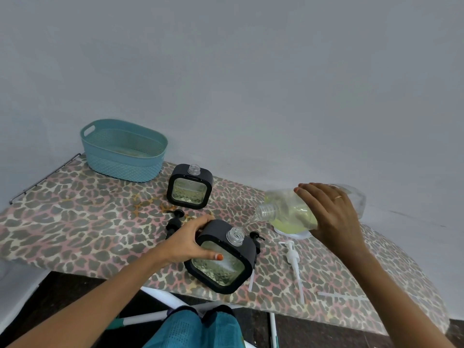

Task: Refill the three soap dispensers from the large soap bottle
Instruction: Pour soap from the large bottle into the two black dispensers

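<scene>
**Two dispensers in view, one taking soap**

Both hands are holding something. Nearest, the left hand (193,243) grips the near dispenser (221,262) by its black frame, with the thumb on the clear front. The dispenser is tipped to the right, with its open threaded neck pointing up. The right hand (331,214) wraps over the large soap bottle (286,209), held almost on its side above the table (75,222). One thin stream of soap runs from the bottle's mouth into the dispenser's neck.

Two black pumps lie loose on the leopard-print cover. One black pump (175,219) is just behind the left hand and the other black pump (256,238) is just right of the near dispenser. One white pump (292,257) lies further right, its tube pointing toward the near edge. One loose clear tube (339,296) lies beyond it.

Farther back, the second dispenser (190,189) stands upright, uncapped and partly filled. One teal basket (123,151) sits at the far left corner, by the wall.
</scene>
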